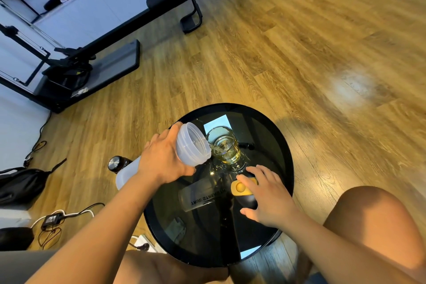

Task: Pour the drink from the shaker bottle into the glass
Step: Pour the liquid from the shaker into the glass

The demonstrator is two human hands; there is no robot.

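My left hand grips a translucent white shaker bottle, tipped to the right with its open mouth over the glass. A thin stream runs from the bottle's rim into the glass, which stands on the round black glass table and holds yellowish drink in its lower part. Nearer to me, my right hand lies over the black shaker lid with a yellow flap on the table, fingers and thumb on either side of it. The tabletop mirrors the bottle's lettering.
A dark metal flask stands on the wooden floor left of the table. A black bag and cables with a power adapter lie further left. A black exercise machine fills the far left. My bare knee is right of the table.
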